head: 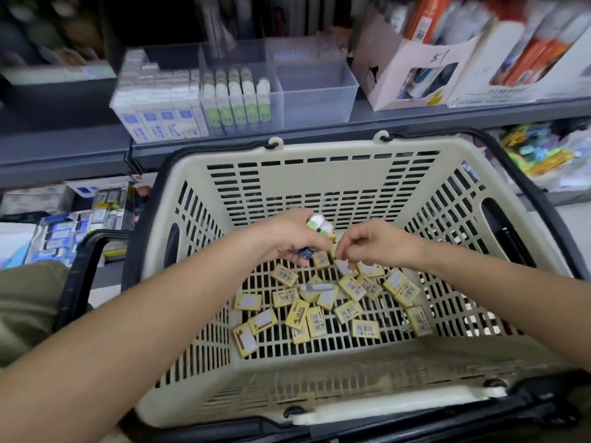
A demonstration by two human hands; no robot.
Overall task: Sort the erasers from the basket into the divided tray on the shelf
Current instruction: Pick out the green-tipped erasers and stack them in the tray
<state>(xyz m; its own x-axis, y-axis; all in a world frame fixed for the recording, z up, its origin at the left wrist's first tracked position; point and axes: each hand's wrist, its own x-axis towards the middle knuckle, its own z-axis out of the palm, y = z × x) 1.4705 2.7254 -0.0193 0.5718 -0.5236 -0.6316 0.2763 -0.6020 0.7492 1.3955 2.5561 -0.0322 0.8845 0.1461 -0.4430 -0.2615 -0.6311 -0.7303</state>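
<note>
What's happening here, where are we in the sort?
A person has both hands in the cream basket. The left hand grips a few green-and-white erasers plus a blue one; the right hand reaches into the yellow erasers, grasp unclear. Many yellow ones lie on the basket floor. The tray on the shelf already holds blue and green rows.

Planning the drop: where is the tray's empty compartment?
Head view, upper centre: the rightmost compartment of the divided tray, between the green-labelled erasers and the pink carton.

We see yellow erasers (pixel 319 302) lying loose on the floor of the cream slotted basket (pixel 319 145); our left hand (pixel 287 238) grips green-and-white erasers (pixel 316 223). At twelve o'clock, the clear divided tray (pixel 319 100) stands part-filled.
</note>
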